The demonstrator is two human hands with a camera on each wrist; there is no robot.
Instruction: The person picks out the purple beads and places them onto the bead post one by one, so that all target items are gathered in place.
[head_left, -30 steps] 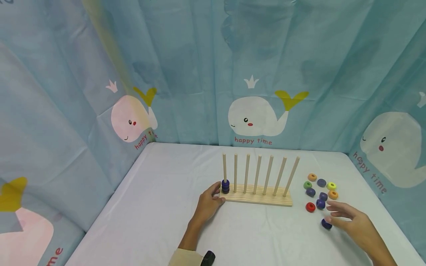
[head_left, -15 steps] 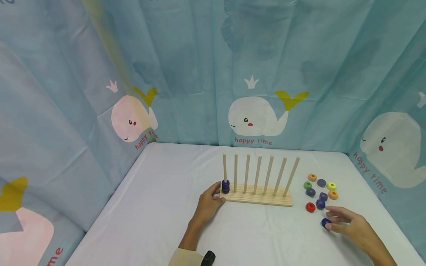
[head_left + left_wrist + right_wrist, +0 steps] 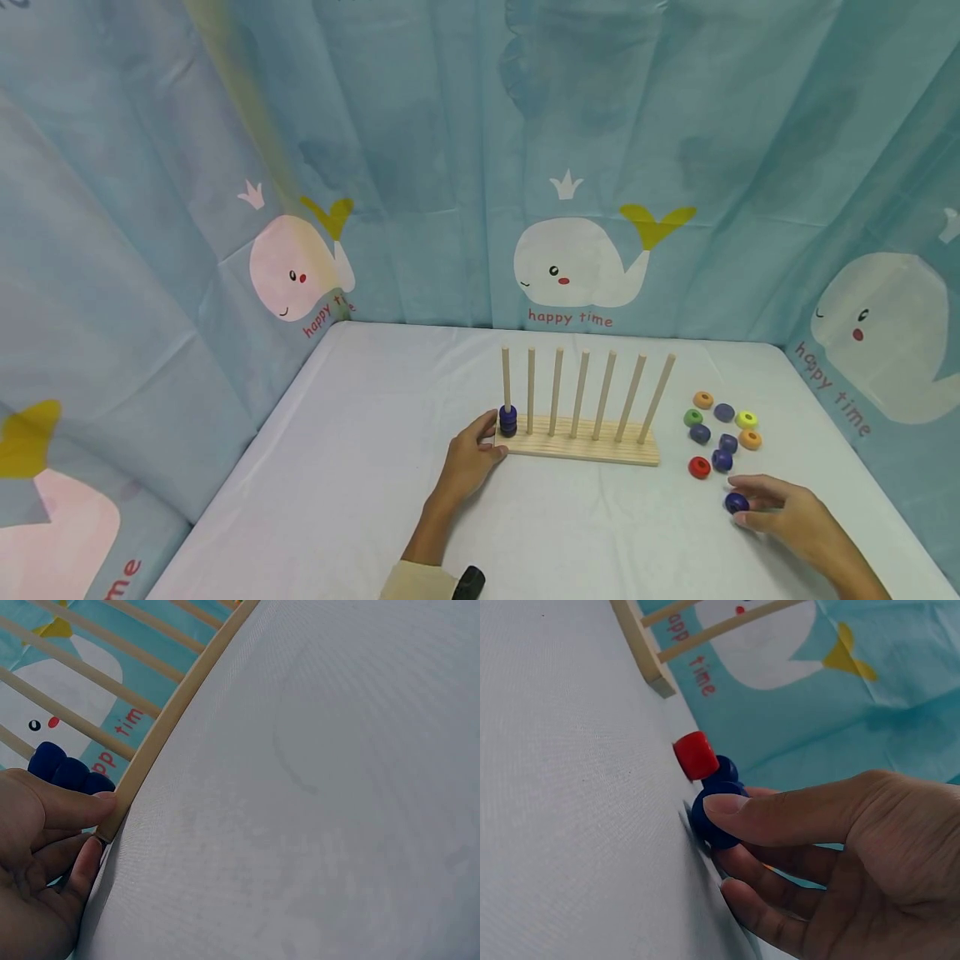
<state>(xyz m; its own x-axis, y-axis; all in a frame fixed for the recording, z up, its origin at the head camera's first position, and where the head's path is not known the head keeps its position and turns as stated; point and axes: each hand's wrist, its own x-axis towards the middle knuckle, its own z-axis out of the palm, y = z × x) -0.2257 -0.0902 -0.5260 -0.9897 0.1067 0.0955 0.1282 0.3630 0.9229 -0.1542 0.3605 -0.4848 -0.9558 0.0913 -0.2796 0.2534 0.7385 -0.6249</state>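
A wooden peg rack [image 3: 577,450] with a row of upright pegs stands at the middle of the table in the head view. Several dark blue beads [image 3: 508,422] are stacked on its leftmost peg. My left hand [image 3: 471,458] grips the left end of the base; thumb and fingers pinch that corner in the left wrist view. At the right, my right hand [image 3: 795,512] pinches a loose dark blue bead [image 3: 718,817] between thumb and fingers, low at the table surface. A red bead [image 3: 696,755] and another blue bead [image 3: 724,771] lie just beyond it in the right wrist view.
Several loose beads lie right of the rack, among them a green bead [image 3: 693,417], a yellow bead [image 3: 746,419] and an orange bead [image 3: 750,439]. A white cloth [image 3: 337,433] covers the table. A blue whale-print curtain [image 3: 427,208] hangs behind and at the sides.
My right hand's fingers have come down and closed around the near blue bead, which has turned slightly. My left hand and the rack have stayed still.
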